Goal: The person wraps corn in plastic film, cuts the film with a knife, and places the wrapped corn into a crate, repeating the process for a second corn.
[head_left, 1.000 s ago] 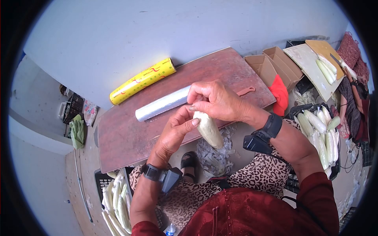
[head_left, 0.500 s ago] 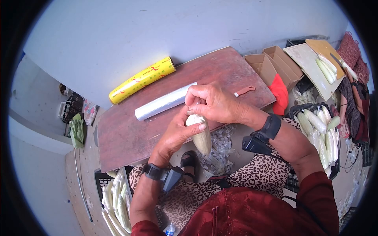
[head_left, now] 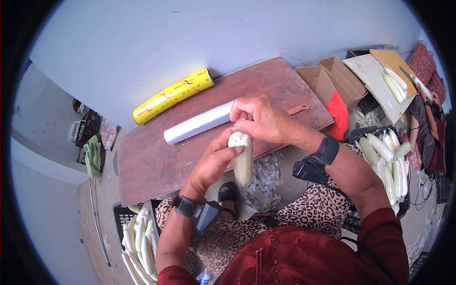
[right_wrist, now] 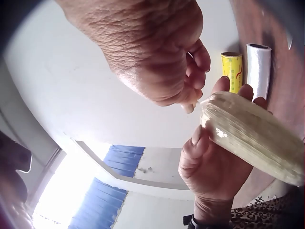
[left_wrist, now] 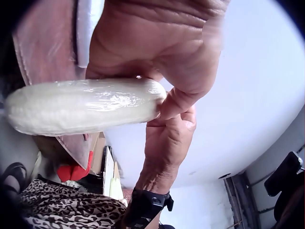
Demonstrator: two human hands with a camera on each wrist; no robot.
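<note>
An ear of corn (head_left: pixel 243 166), pale in its husk and wrapped in shiny clear film, hangs in front of the table's near edge with its lower end downward. My left hand (head_left: pixel 213 161) grips it near the top, thumb across the front. At that top end my right hand (head_left: pixel 266 122) pinches a wisp of cling film (right_wrist: pixel 202 102) between thumb and fingers. In the left wrist view the wrapped ear (left_wrist: pixel 71 109) shows glossy, tight film along its side. Behind the hands a roll of cling film (head_left: pixel 197 126) lies on the reddish table (head_left: pixel 147 166).
A yellow printed roll (head_left: pixel 173 96) lies at the table's back edge; a reddish handle (head_left: pixel 298 109) shows beside my right wrist. Crates of corn stand left (head_left: pixel 124 216) and right (head_left: pixel 403 202). Cardboard boxes (head_left: pixel 327 80) and a red cloth (head_left: pixel 337 116) are at the right.
The ear's lower end has swung left, from slanting to nearly upright. My left thumb has shifted on it. My right hand has stayed at the top end, moving only slightly.
</note>
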